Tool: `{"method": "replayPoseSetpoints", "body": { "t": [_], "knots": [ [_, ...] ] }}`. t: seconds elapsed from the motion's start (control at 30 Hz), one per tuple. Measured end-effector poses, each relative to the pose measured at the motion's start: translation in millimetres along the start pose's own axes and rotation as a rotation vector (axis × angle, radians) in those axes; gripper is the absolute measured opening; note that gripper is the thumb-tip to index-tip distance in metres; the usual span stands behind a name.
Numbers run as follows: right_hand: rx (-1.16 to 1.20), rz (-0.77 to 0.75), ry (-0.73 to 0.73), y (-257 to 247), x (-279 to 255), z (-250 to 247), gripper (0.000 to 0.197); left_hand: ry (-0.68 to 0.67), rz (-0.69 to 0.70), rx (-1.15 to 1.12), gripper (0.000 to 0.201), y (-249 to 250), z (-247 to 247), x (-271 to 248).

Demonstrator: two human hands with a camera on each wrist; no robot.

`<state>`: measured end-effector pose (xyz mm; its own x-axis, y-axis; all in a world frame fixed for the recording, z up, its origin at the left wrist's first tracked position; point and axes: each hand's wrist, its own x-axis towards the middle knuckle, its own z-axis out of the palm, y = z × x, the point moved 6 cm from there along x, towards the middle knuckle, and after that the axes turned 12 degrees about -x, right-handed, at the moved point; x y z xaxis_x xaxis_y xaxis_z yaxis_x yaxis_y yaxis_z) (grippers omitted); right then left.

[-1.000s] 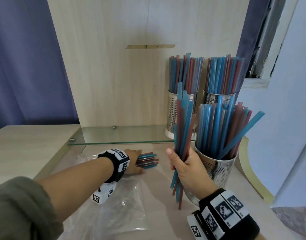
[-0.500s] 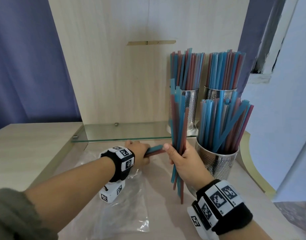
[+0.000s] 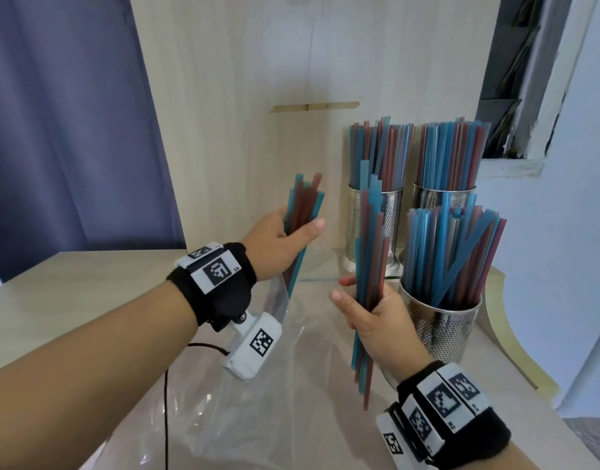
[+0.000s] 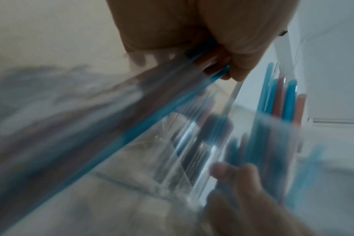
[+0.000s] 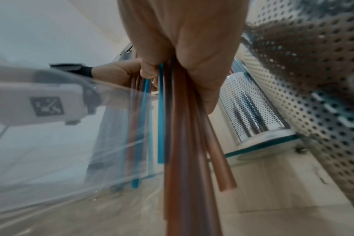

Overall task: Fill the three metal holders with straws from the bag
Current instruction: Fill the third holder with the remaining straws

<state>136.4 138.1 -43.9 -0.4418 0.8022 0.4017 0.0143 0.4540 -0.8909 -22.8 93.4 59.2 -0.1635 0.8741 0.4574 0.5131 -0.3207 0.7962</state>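
My left hand [image 3: 292,237] grips a small bundle of blue and red straws [image 3: 303,208] held nearly upright, their lower ends still inside the lifted mouth of the clear plastic bag [image 3: 258,385]. My right hand [image 3: 363,310] grips a larger straw bundle [image 3: 370,259], upright, just left of the near metal holder [image 3: 441,320]. That holder and the two behind it [image 3: 375,225] [image 3: 441,195] all hold many straws. The left wrist view blurs the gripped straws [image 4: 131,121]. In the right wrist view, straws [image 5: 182,143] hang below my fist beside the perforated holder [image 5: 313,79].
The two back holders stand on a glass shelf [image 3: 325,273] against a wooden panel [image 3: 241,130]. A blue curtain [image 3: 71,130] hangs at the left, and a window frame [image 3: 529,96] is at the right. A thin black cable [image 3: 166,401] runs over the tabletop near the bag.
My left hand has lifted its straw bundle from lying low on the table to nearly upright, pulling the bag's mouth up with it. The right hand's bundle has stayed beside the near holder.
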Motion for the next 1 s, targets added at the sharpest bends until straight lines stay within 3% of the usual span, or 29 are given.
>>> {"method": "replayPoseSetpoints", "body": {
  "t": [0.03,0.1,0.27,0.33,0.43,0.6,0.73,1.0],
  "knots": [
    [0.009,-0.015,-0.006,-5,0,1,0.043,-0.017,0.034,-0.028,0.055,7,1,-2],
    [0.027,-0.05,-0.025,-14,0,4,0.044,-0.047,0.091,-0.067,0.066,19,4,-5],
    [-0.064,-0.047,-0.081,-12,7,12,0.056,-0.051,0.128,-0.168,0.023,42,10,-11],
    [-0.074,-0.025,-0.104,-7,7,13,0.058,0.026,0.119,-0.213,0.025,46,3,-11],
    [-0.012,-0.044,-0.071,-9,10,7,0.055,0.121,0.087,-0.314,0.048,45,-7,-7],
    [0.034,-0.099,-0.077,-26,14,-1,0.058,0.106,-0.045,-0.599,0.03,20,16,-3],
    [-0.033,-0.135,-0.041,-30,12,-4,0.052,0.088,-0.058,-0.671,0.069,13,43,-8],
    [-0.233,-0.093,0.039,-8,7,-1,0.038,0.136,-0.073,-0.671,0.073,4,65,-23]
  ]
}}
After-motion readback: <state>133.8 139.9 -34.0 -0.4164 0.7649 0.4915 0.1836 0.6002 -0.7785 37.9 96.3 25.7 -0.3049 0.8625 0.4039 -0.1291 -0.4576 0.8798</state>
